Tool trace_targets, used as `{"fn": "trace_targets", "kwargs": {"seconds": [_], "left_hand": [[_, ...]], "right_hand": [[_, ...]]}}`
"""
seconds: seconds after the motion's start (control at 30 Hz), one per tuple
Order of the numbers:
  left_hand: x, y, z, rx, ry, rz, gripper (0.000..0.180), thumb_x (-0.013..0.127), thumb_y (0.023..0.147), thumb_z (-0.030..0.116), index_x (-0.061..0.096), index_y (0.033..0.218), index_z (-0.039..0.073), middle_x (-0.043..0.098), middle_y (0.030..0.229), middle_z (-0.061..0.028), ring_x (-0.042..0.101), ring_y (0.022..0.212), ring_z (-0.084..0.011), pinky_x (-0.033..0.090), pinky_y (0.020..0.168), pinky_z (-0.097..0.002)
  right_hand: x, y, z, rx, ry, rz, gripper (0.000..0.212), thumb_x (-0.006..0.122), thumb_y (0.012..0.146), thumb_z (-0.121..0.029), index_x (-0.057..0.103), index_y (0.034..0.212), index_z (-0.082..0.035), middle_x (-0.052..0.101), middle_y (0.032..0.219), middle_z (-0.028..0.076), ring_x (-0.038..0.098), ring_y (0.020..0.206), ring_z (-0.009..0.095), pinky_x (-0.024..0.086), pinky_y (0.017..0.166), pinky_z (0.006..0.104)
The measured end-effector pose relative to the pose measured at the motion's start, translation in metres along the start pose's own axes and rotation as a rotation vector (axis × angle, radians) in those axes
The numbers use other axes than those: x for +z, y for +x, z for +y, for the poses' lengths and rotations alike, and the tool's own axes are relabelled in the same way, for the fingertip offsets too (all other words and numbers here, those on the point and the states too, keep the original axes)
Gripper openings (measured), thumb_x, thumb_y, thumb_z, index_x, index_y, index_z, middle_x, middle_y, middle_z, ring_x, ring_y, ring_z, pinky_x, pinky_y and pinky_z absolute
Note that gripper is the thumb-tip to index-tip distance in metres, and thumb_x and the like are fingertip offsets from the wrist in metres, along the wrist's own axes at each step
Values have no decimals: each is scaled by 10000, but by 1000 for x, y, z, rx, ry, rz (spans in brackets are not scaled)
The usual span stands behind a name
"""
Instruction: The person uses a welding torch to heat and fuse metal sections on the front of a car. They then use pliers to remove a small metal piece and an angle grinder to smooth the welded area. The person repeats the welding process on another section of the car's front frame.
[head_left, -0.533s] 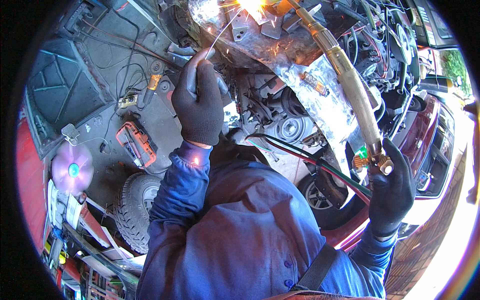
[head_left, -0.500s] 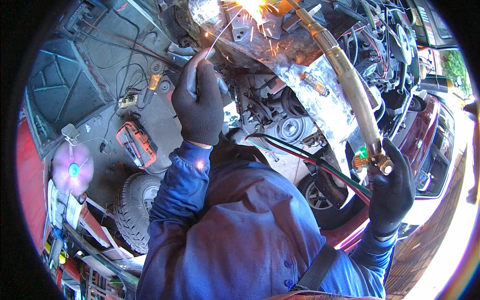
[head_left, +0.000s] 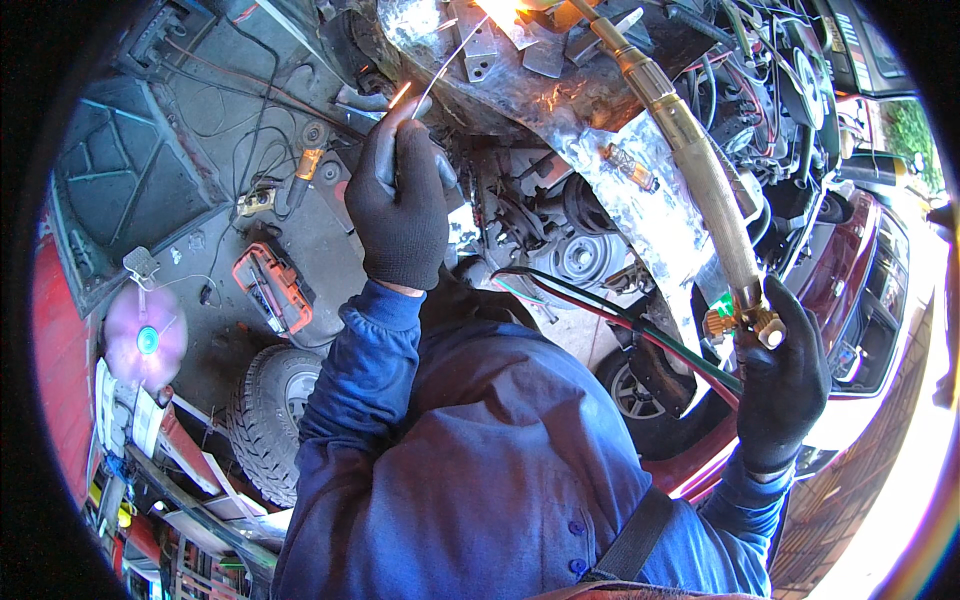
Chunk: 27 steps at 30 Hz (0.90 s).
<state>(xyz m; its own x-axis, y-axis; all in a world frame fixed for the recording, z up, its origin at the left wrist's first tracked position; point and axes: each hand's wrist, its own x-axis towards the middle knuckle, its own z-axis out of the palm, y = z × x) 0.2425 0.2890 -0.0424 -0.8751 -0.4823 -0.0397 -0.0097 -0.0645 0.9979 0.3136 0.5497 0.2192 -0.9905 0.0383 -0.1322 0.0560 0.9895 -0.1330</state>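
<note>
Pinched in the gloved fingers of my left hand (head_left: 402,200) is a thin welding rod (head_left: 447,67), slanting up to a bright flame at the top edge. My right hand (head_left: 785,385), also in a dark glove, is closed round the valve end of a brass gas torch (head_left: 690,150). The torch reaches up and left to the flame, where glare hides its tip. Under the flame lies a worn sheet-metal vehicle panel (head_left: 560,110) with a drilled metal bracket (head_left: 478,50) on it. Red and green hoses (head_left: 640,325) run from near my right hand across my front.
An orange-and-black case (head_left: 275,288), an angle grinder (head_left: 308,165) and cables lie on the floor at left. A spinning fan (head_left: 147,340) and a tyre (head_left: 268,420) stand nearer. Engine wiring (head_left: 715,85) and a dark red car (head_left: 835,250) are at right.
The spray of sparks at the flame has shrunk, and a glowing streak now shows by my left fingertips. Both hands keep almost the same place and grip.
</note>
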Motion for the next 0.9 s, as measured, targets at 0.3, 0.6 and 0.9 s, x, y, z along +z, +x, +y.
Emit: {"fn": "trace_targets", "kwargs": {"seconds": [0.3,0.6,0.9], "left_hand": [[-1,1,4,-19,3,-23,311,551,1107,194,705,1316,23,650,816,-3,562,706,-63,459,634,-254],[-2,0,9,-41,13,-53,331,544,1100,179,690,1345,10,682,958,-17,604,827,-81,517,760,-272],[-2,-1,8,-77,2,-52,333,552,1101,187,687,1347,7,685,965,-14,603,841,-79,520,776,-275]], "right_hand": [[-1,1,-1,-26,-8,0,484,747,999,-189,639,1408,45,725,1338,179,693,1236,275,528,1070,413],[6,3,2,-144,-35,118,443,812,916,-159,716,1332,-40,754,1187,155,764,1050,275,617,884,387],[7,2,4,-121,0,121,462,830,893,-123,718,1333,-39,755,1183,155,763,1055,265,615,881,382]]}}
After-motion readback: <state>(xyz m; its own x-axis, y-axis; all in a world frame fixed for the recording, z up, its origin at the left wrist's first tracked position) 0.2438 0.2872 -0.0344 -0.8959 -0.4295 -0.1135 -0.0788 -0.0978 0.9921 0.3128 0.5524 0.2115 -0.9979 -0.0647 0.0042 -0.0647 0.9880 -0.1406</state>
